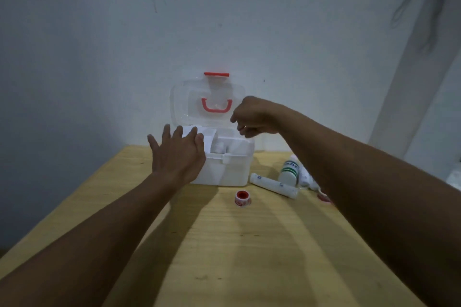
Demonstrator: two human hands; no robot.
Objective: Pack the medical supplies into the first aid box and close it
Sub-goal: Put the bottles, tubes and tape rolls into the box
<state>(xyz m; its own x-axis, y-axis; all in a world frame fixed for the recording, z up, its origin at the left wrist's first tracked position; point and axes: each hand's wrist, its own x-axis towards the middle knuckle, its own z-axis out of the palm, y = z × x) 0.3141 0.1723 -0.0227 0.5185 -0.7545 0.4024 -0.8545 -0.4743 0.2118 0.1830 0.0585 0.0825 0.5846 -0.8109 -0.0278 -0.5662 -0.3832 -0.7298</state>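
A plain, dim room, seemingly domestic: a bare wooden bench (249, 244) lies under both hands, pushed against a scuffed, stained white wall (224, 20) beyond them, with dark cables (411, 2) dangling above the right hand.

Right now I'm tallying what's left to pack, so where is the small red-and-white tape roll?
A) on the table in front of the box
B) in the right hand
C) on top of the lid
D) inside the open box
A: the tape roll lies on the bare wooden table, in front of the open first aid box and apart from both hands.
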